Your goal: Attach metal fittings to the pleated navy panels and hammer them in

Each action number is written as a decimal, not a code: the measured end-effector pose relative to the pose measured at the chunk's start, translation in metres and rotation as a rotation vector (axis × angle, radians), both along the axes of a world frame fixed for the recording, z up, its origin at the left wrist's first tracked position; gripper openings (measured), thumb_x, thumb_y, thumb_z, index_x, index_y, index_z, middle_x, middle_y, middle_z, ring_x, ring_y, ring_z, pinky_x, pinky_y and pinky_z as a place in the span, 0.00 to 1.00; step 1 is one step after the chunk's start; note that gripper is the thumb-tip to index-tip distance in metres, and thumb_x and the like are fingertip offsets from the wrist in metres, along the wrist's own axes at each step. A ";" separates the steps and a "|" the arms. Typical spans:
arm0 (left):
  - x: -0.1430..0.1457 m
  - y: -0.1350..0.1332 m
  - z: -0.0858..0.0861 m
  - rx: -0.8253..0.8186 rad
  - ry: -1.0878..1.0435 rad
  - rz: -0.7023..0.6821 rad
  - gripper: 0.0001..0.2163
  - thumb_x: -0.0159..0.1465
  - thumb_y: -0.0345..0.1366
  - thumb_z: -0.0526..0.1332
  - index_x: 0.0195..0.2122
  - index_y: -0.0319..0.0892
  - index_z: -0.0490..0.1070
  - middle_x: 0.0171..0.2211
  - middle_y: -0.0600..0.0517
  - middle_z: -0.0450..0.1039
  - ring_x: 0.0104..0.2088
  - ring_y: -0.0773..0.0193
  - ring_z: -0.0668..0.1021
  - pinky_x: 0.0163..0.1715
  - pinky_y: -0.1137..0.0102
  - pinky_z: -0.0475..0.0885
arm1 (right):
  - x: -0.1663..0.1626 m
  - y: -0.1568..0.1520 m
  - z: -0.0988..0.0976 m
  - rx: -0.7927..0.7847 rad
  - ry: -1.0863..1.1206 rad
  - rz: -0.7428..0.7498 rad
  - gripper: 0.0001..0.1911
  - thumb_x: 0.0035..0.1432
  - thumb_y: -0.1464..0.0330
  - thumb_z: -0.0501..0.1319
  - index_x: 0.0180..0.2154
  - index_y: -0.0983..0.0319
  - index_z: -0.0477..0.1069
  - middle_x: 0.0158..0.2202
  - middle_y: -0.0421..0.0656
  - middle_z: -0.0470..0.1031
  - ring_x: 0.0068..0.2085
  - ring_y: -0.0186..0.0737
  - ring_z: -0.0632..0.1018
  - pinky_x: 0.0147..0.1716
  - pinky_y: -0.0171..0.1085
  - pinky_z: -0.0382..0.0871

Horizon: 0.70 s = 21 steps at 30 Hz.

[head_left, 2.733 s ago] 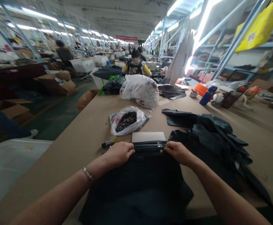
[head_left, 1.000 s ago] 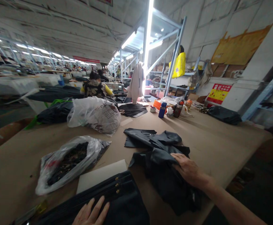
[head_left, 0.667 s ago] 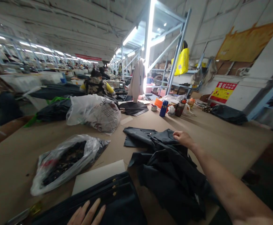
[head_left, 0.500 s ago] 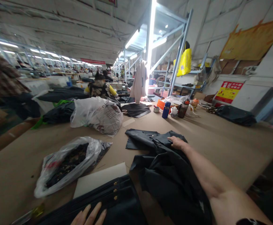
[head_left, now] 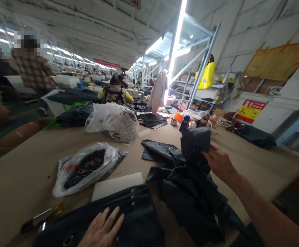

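Observation:
My left hand [head_left: 101,230] lies flat with fingers spread on a dark navy bag panel [head_left: 139,219] that has zip lines and brass studs at its top edge. My right hand [head_left: 220,163] is closed on a dark piece of material [head_left: 195,144] and holds it lifted above a pile of dark cut pieces [head_left: 190,195] to the right of the panel. More dark pieces [head_left: 159,151] lie flat beyond the pile. A white card [head_left: 115,185] sticks out from under the panel's far edge.
A clear plastic bag of dark small parts [head_left: 87,166] lies to the left, a larger plastic bag [head_left: 115,121] behind it. A lighter [head_left: 40,218] lies near the left. A blue bottle [head_left: 184,123] and clutter stand farther back. A seated person [head_left: 114,94] works beyond; another person [head_left: 33,72] stands left.
My right hand left the bag panel, reached into the pile at the right and has lifted one dark piece. My left hand opened flat on the panel. A standing person entered at left.

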State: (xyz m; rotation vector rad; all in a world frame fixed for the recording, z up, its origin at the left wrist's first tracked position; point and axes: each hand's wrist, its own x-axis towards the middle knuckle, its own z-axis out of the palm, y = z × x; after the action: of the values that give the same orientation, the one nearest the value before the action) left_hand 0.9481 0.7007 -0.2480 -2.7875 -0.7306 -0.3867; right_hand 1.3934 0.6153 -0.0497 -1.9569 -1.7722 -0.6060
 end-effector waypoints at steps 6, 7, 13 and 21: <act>0.018 -0.019 0.042 -0.289 0.070 0.129 0.21 0.61 0.29 0.52 0.55 0.48 0.67 0.58 0.46 0.62 0.57 0.44 0.65 0.54 0.51 0.63 | -0.094 -0.053 -0.074 -0.560 -0.128 0.211 0.11 0.57 0.73 0.57 0.42 0.55 0.71 0.42 0.42 0.74 0.40 0.42 0.74 0.41 0.42 0.67; 0.019 -0.020 0.043 -0.300 0.070 0.136 0.21 0.62 0.29 0.52 0.56 0.47 0.67 0.58 0.45 0.62 0.57 0.44 0.65 0.54 0.50 0.63 | -0.097 -0.054 -0.084 -0.623 -0.112 0.194 0.14 0.55 0.72 0.59 0.44 0.55 0.70 0.43 0.42 0.74 0.41 0.44 0.74 0.42 0.43 0.68; 0.020 -0.028 0.045 -0.288 0.093 0.156 0.21 0.63 0.29 0.51 0.57 0.45 0.65 0.59 0.44 0.59 0.58 0.44 0.62 0.56 0.51 0.59 | -0.083 -0.046 -0.112 -0.597 -0.245 0.245 0.43 0.41 0.73 0.68 0.59 0.48 0.56 0.62 0.45 0.57 0.60 0.60 0.58 0.55 0.59 0.56; 0.021 -0.021 0.072 -0.426 0.146 0.132 0.20 0.61 0.33 0.57 0.56 0.43 0.66 0.59 0.43 0.60 0.57 0.45 0.64 0.56 0.52 0.59 | -0.085 -0.027 -0.113 -0.584 0.010 0.309 0.22 0.55 0.76 0.53 0.49 0.55 0.69 0.55 0.42 0.68 0.57 0.48 0.64 0.58 0.50 0.55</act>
State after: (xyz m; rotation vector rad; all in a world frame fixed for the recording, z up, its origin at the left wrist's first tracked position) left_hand 0.9690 0.6797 -0.1764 -3.0858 -1.0608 0.0021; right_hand 1.3084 0.5880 -0.1629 -1.9435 -2.3725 0.0381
